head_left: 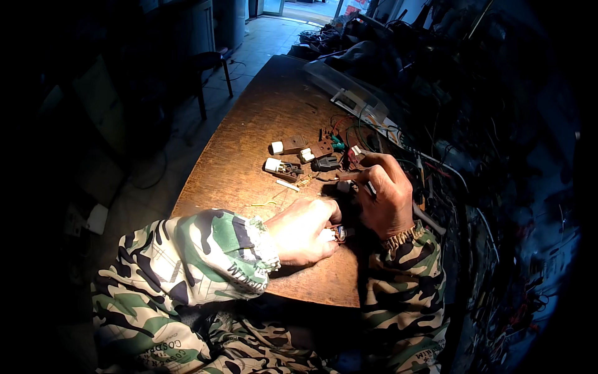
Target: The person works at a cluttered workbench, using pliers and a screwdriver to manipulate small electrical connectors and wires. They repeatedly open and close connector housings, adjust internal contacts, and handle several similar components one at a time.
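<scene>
My left hand [305, 230] rests on the table near its front edge. Its fingers are closed on a small brown connector housing [339, 234] with a white part, mostly covered by the hand. Farther right, my right hand [387, 190] reaches over the small parts, two fingers stretched forward and apart, the others bent. Near those fingertips lies a small red piece [354, 159] with a white end. Left of it are a black plug-like part [325, 163], brown housings with white ends [291, 144], and an opened brown housing [283, 169] with wires inside.
The wooden table [230, 137] narrows away from me. A clear plastic tray [349, 87] lies along its far right edge, with thin wires [367, 128] near it. Tangled cables [436, 168] crowd the right side. A dark stool [208, 65] stands on the floor at the left.
</scene>
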`<action>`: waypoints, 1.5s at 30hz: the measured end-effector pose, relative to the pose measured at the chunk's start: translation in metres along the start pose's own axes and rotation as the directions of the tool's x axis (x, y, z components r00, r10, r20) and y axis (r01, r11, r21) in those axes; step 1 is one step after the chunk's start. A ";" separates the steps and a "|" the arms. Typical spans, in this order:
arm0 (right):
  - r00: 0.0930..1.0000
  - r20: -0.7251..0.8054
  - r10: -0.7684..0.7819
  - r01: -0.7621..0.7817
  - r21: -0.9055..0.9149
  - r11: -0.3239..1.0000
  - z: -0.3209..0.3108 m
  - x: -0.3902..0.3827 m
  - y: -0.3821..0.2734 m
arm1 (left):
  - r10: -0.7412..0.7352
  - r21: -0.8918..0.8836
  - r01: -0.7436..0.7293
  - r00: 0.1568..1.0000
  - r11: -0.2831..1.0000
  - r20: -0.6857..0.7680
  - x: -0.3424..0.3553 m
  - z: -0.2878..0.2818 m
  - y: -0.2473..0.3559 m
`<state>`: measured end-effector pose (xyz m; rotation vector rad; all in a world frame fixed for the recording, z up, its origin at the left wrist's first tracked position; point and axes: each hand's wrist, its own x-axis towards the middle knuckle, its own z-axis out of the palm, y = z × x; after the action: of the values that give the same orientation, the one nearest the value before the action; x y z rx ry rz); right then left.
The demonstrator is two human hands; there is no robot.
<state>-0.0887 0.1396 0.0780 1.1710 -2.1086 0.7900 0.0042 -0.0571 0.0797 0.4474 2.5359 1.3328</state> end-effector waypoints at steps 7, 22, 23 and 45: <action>0.971 0.002 0.238 -0.238 -0.023 0.971 -0.013 -0.016 0.016 | 0.013 -0.031 -0.010 0.997 0.999 0.075 0.009 -0.010 -0.007; 0.846 0.476 0.241 -0.467 0.442 0.766 -0.028 -0.025 -0.006 | -0.173 -0.487 0.183 0.983 0.854 0.067 0.020 -0.017 -0.010; 0.855 0.461 0.236 -0.464 0.478 0.746 -0.027 -0.025 -0.005 | -0.172 -0.487 0.191 0.982 0.852 0.084 0.022 -0.018 -0.013; 0.807 0.524 0.271 -0.514 0.400 0.759 -0.035 -0.023 -0.003 | -0.149 -0.571 0.192 0.981 0.798 0.121 0.022 -0.018 -0.018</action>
<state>-0.0684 0.1758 0.0843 1.2602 -2.6786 1.5093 -0.0248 -0.0720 0.0735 0.1268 1.9052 1.8704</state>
